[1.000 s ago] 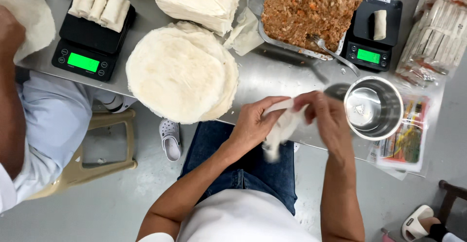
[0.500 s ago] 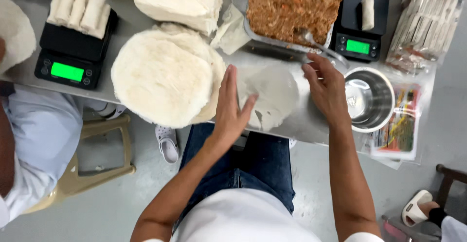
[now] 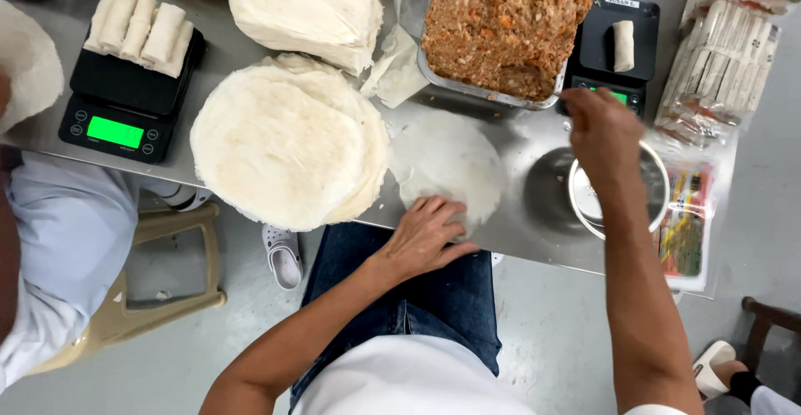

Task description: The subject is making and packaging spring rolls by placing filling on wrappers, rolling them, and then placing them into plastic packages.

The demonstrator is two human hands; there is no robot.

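Note:
A single thin round white wrapper (image 3: pixel 450 160) lies flat on the steel table (image 3: pixel 534 215). My left hand (image 3: pixel 427 233) rests on its near edge, fingers spread. My right hand (image 3: pixel 602 134) hovers past the wrapper, over the metal bowl (image 3: pixel 655 190) and near the tray of brown minced filling (image 3: pixel 509 23); its fingers are curled and I cannot tell if they hold anything. A thick stack of round wrappers (image 3: pixel 288 140) sits to the left of the single one.
A black scale (image 3: pixel 617 52) with one roll stands beyond my right hand. Another scale (image 3: pixel 125 90) carries several rolls at the left. A second wrapper stack (image 3: pixel 304 6) is at the back. Packaged goods (image 3: pixel 717 65) lie right. Another person (image 3: pixel 50 240) sits at the left, by a stool (image 3: pixel 167 265).
The wrapper went from held between both hands to laid flat on the table. My left hand settled on its near edge, and my right hand moved right toward the bowl.

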